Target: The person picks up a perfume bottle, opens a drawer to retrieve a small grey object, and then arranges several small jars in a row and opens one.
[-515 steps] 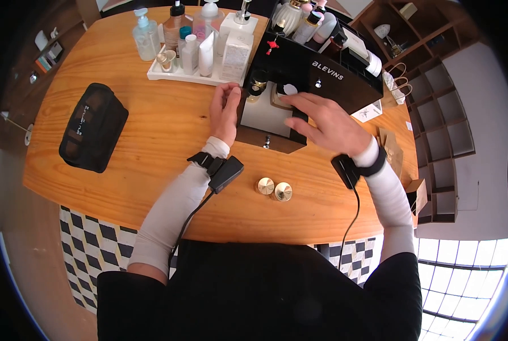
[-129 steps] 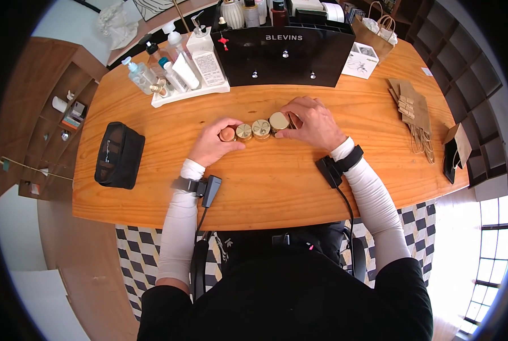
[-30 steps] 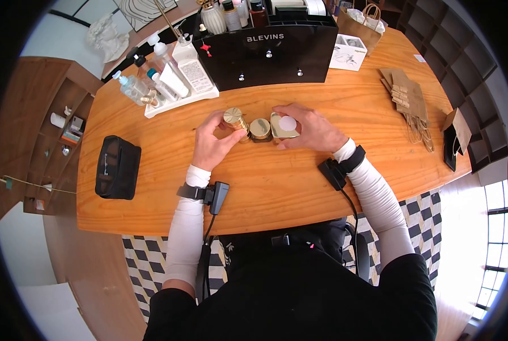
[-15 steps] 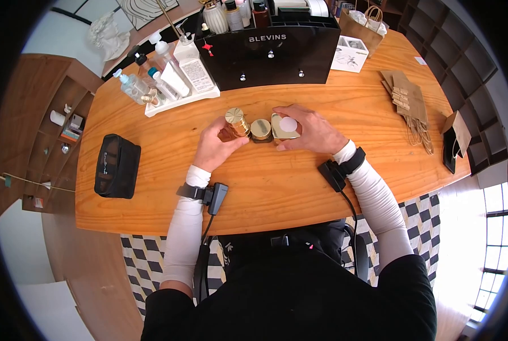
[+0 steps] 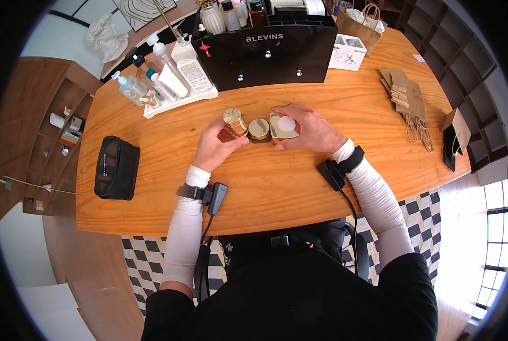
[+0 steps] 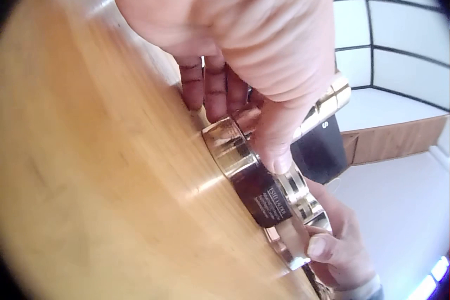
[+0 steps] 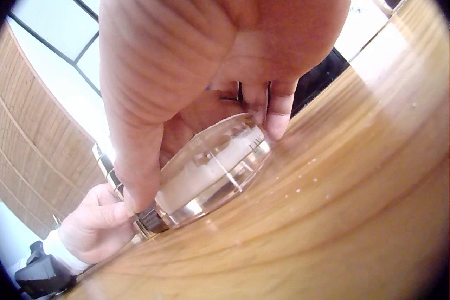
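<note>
In the head view my left hand [image 5: 211,145] curls its fingers round a tall gold-capped cosmetic bottle [image 5: 234,121]. Its thumb tip reaches the side of a dark cream jar [image 6: 264,198] with a gold lid and white lettering. That cream jar stands in the middle of a close row on the table. At the row's right end my right hand [image 5: 317,129] holds a thick clear-glass cream jar [image 7: 211,166], thumb on the near side and fingers behind. A pale round disc marks its gold top. My left palm hides part of the bottle's base.
A black drawer box [image 5: 268,59] stands behind the row, with a white tray [image 5: 180,102] of bottles to its left. A black pouch [image 5: 117,167] lies at the left, brown paper bags [image 5: 404,102] at the right. The table's front edge [image 5: 254,232] is near my lap.
Earlier my hands were at an open drawer, now shut. Several containers then stood in a row; three show now. In the last second my left thumb has shifted slightly toward the middle jar.
</note>
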### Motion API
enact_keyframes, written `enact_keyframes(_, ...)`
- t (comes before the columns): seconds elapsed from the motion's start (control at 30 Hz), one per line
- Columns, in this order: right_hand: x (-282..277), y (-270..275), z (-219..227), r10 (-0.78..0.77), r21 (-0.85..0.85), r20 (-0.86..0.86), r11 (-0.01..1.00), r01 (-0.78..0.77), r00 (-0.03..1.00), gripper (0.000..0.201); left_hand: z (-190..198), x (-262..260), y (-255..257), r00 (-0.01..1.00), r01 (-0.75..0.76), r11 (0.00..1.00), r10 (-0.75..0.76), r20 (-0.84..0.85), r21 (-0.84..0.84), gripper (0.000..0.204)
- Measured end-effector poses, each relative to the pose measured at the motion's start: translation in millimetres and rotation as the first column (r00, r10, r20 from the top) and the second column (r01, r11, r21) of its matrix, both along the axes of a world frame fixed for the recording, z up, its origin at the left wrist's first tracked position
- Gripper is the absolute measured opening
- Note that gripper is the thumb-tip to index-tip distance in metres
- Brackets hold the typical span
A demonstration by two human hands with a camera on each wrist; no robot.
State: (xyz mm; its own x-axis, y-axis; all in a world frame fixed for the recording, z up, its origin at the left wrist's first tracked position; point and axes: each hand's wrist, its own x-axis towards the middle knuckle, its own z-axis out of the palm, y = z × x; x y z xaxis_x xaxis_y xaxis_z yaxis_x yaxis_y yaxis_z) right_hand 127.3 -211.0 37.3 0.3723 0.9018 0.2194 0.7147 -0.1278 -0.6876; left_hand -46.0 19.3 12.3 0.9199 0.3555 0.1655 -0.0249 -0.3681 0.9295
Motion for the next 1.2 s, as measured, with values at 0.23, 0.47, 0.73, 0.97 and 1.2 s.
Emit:
enact_keyframes(0.23,-1,-1,1,-0.009,0.003,0.023,1.0,0.009,1.0,0.08,11,-3,5,0.998,-0.062,0.985,0.059,0.025,0.159,0.032)
enact_keyframes(0.47,-2,-4,6,-0.013,-0.045,-0.011,0.999,0.012,1.0,0.08,39,8,-1,0.997,-0.045,0.957,0.026,0.069,0.288,0.031)
enact_keyframes(0.73,-2,-4,4,-0.019,0.003,0.028,1.0,0.018,0.999,0.079,42,25,-23,0.993,0.019,0.994,-0.032,0.117,0.108,0.031)
enact_keyframes(0.97,-2,-4,1,-0.015,0.033,0.043,0.999,0.014,0.999,0.077,28,30,-29,0.991,0.049,0.994,-0.061,0.118,0.096,0.037)
enact_keyframes(1.2,0,-2,-4,-0.013,0.062,0.053,0.998,0.01,0.999,0.076,19,29,-32,0.989,0.064,0.994,-0.075,0.124,0.092,0.044)
